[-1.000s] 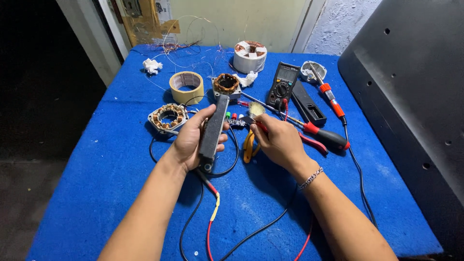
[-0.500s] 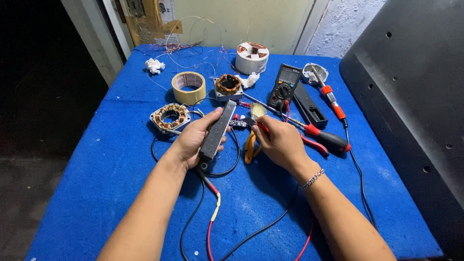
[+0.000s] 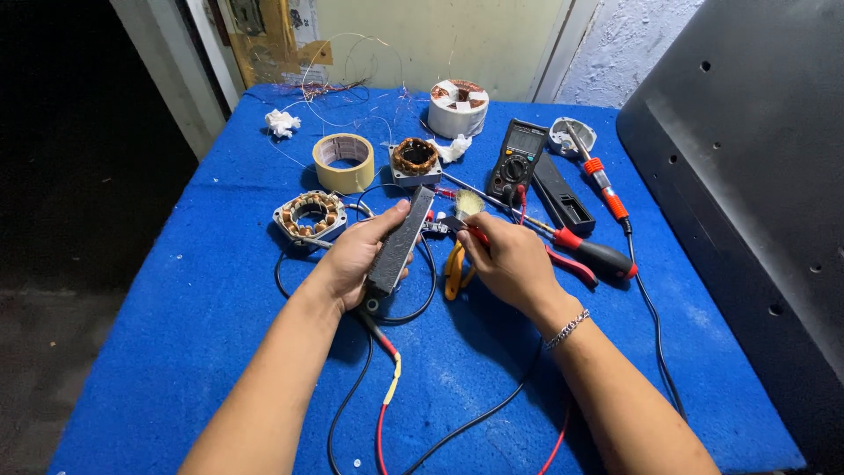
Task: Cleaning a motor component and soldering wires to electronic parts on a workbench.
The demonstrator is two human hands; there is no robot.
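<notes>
Bright blue cloth [image 3: 176, 352] covers the whole table, slightly fuzzy in texture. The left hand [image 3: 356, 259] grips a dark grey, speckled bar [image 3: 401, 242], and red, black and yellow wires [image 3: 387, 387] trail across the blue. Beside the right hand [image 3: 510, 259] there are yellow-handled pliers [image 3: 453, 271]. The screwdriver [image 3: 598, 257] shows red and black, the soldering iron [image 3: 602, 185] orange-red with a pale tip. The tape roll [image 3: 343, 161] is beige. Copper-brown windings sit in the silvery stator [image 3: 308, 214] (same copper tone in the smaller coil [image 3: 414, 157]). The multimeter [image 3: 517, 158] is black, and the round spool [image 3: 458, 107] is white with copper patches.
</notes>
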